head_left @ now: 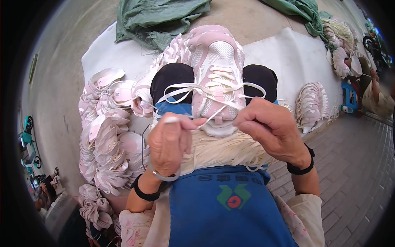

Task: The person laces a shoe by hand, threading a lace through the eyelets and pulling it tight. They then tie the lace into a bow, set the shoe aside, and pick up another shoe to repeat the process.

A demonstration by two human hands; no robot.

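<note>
A pink-and-white sneaker upper (219, 53) stands between my knees, toe end away from me. Flat white shoelace (220, 82) crosses its eyelets and spreads in loose loops to both sides over the pink tongue (216, 103). My left hand (168, 142) is at the near left of the collar, its thumb and index finger closed on a strand of lace slanting down from the tongue. Close by the collar's right side, my right hand (271, 127) has its fingers curled and pinched at the lace; the fingertips' exact hold is partly hidden.
A bundle of cream laces (222, 150) lies across my lap above the blue apron (230, 206). Stacked pink-and-white uppers (109, 140) fill the left side; another stack (312, 105) stands right. White sheeting (271, 53) and green cloth (160, 18) lie ahead. Someone sits far right.
</note>
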